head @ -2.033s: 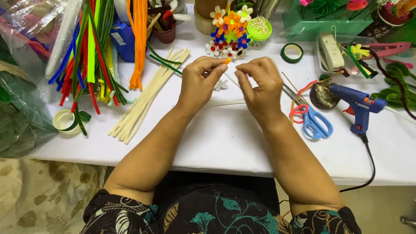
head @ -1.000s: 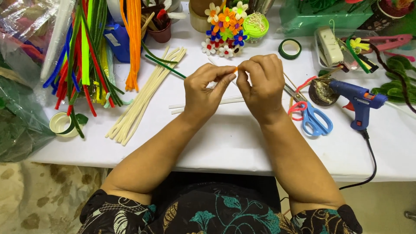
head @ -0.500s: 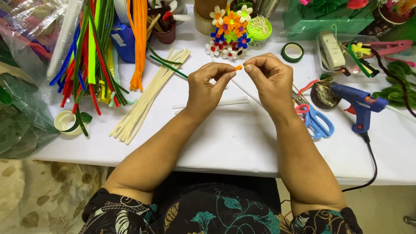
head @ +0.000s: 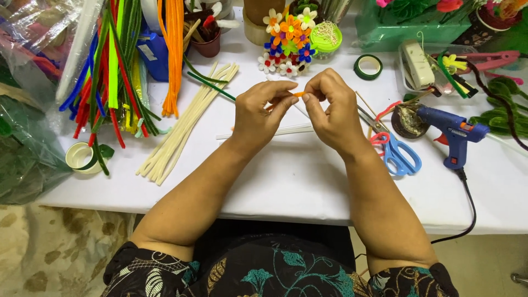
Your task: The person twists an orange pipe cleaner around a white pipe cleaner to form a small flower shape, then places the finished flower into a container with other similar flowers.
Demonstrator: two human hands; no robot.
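Left hand [head: 258, 113]: fingers pinched on one end of a short orange pipe-cleaner piece [head: 297, 94]; thumb and forefinger close on it, the other fingers curled underneath.
Right hand [head: 333, 107]: fingers pinched on the opposite end of the same piece, fingertips almost touching those of the left hand.
Orange piece, position: held in the air between the two hands, above the white surface [head: 308, 181], only a short length showing between the fingertips. A two-point grip of this kind suits bending or twisting a short wire stem.
Directly below the hands: thin white sticks [head: 291, 131] lying flat on the surface, partly hidden by the hands.
Right of the right hand: blue-handled scissors [head: 399, 157], near the wrist and within easy reach; beyond them a blue glue gun [head: 454, 135] resting on the surface, its black cord running off the front edge.
Behind the hands: cluster of small finished flowers [head: 286, 38] in white, orange, blue and red, set apart from the working area; green tape roll [head: 368, 66] beside it.
Left of the left hand: cream pipe cleaners [head: 184, 124] laid in a loose bundle; farther left, mixed coloured pipe cleaners [head: 110, 71] and an orange bundle [head: 173, 55], sorted roughly by colour.
Far left edge: white tape roll [head: 82, 158].
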